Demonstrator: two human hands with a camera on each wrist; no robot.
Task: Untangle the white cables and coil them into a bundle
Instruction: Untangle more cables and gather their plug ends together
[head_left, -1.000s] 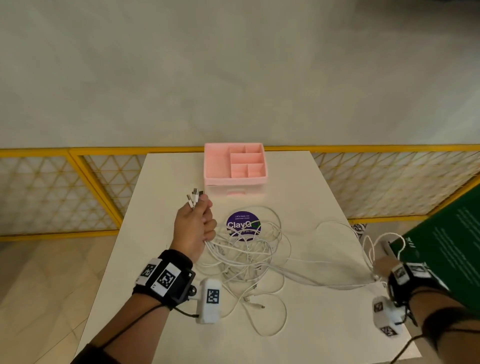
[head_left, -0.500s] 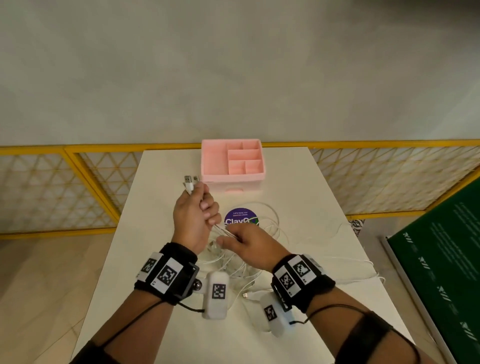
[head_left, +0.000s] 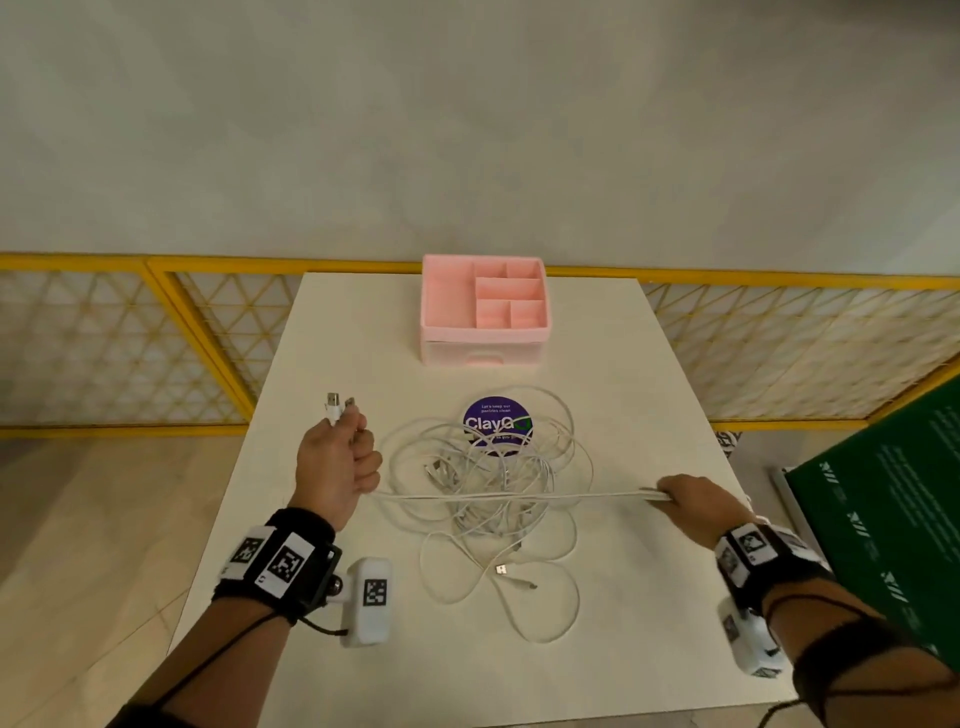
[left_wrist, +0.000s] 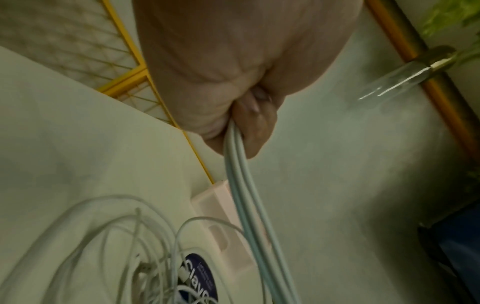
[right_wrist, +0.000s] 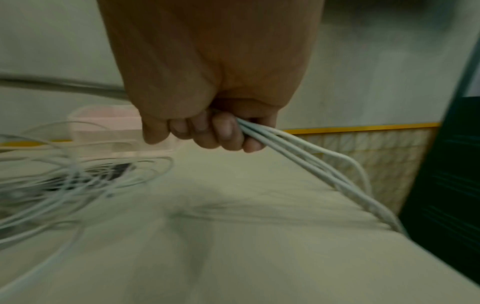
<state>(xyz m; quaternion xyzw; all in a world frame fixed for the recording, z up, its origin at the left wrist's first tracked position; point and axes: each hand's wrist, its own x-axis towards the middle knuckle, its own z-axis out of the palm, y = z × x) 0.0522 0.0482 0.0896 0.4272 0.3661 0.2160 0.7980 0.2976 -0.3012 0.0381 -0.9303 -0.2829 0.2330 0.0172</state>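
Now both hands (head_left: 336, 467) (head_left: 696, 501) grip white cables (head_left: 519, 496) taut.

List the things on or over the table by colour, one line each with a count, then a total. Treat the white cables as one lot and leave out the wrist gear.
White: 1, the white cables, stretched between the left hand and right hand
Pink: 1, the pink organiser
Purple: 1, the round sticker
Total: 3
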